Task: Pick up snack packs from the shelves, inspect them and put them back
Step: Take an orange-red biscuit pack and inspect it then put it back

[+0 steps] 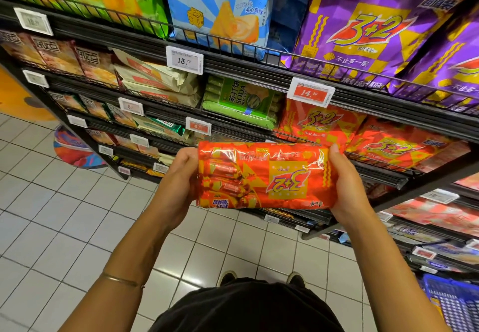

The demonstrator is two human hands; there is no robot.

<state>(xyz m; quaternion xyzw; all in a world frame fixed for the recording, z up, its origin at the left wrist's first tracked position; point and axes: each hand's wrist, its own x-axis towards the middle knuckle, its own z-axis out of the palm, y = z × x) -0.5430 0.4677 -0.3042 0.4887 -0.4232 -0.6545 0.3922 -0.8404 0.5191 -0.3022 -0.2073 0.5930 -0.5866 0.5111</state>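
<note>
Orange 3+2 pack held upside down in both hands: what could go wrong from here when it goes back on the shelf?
1. The orange 3+2 pack is upside down, so it may be shelved with its print inverted.
2. The left hand and right hand hold only its glossy ends; either grip might slip.
3. The wire shelf rail in front of the matching orange packs could snag it.

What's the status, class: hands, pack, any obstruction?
Left hand and right hand grip the red pack by its ends. Pack off the shelf, print upside down. Nothing in the way.
</note>
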